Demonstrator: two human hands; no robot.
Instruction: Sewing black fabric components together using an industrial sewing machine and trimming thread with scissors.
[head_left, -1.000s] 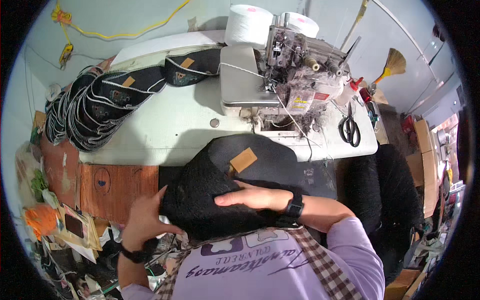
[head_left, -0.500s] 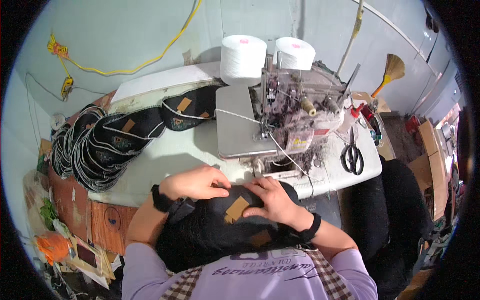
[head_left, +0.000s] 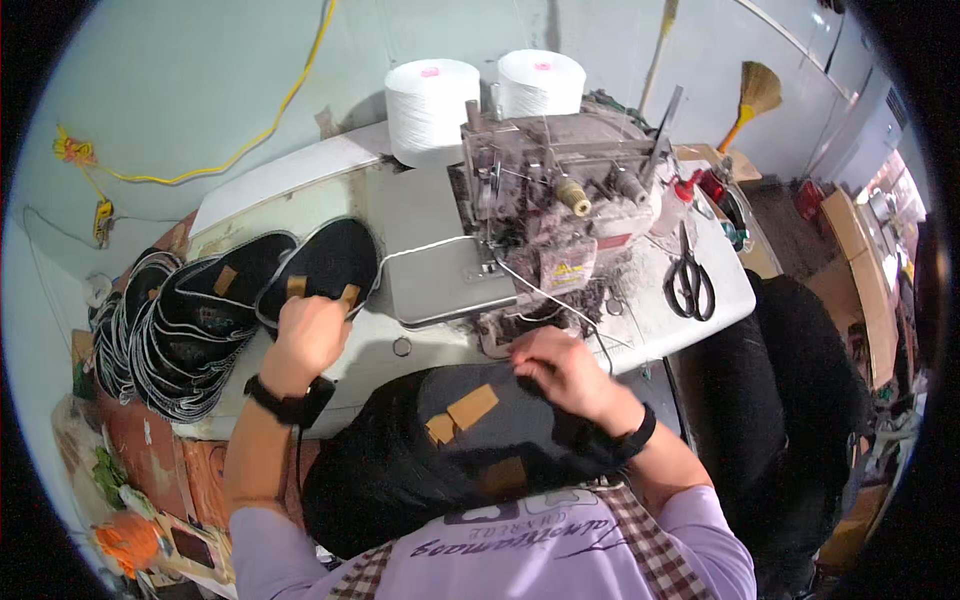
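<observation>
My left hand (head_left: 310, 342) is closed over the lower edge of a black curved fabric piece (head_left: 335, 252) with white edge stitching and tan tags. That piece lies at the near right end of a stitched pile (head_left: 170, 345) on the table's left. My right hand (head_left: 562, 370) is closed, fingertips bunched by the upper edge of a black fabric stack (head_left: 545, 430) on my lap; what they pinch, if anything, is hidden. Tan tags (head_left: 472, 406) lie on the stack. Beyond my right hand stands an overlock sewing machine (head_left: 610, 218), a white cord running from it to the black piece.
Two white thread cones (head_left: 432, 110) stand behind the machine. Black scissors (head_left: 689, 285) and a red-topped bottle (head_left: 675, 207) sit at the right of the white table (head_left: 370, 375). A metal ring (head_left: 402, 346) lies near its front edge. Black fabric (head_left: 735, 400) hangs at the right.
My left hand has moved from the lap stack up and left to the stitched piece, which has shifted nearer. My right hand has drawn its fingers together near the stack's upper edge. The view has shifted.
</observation>
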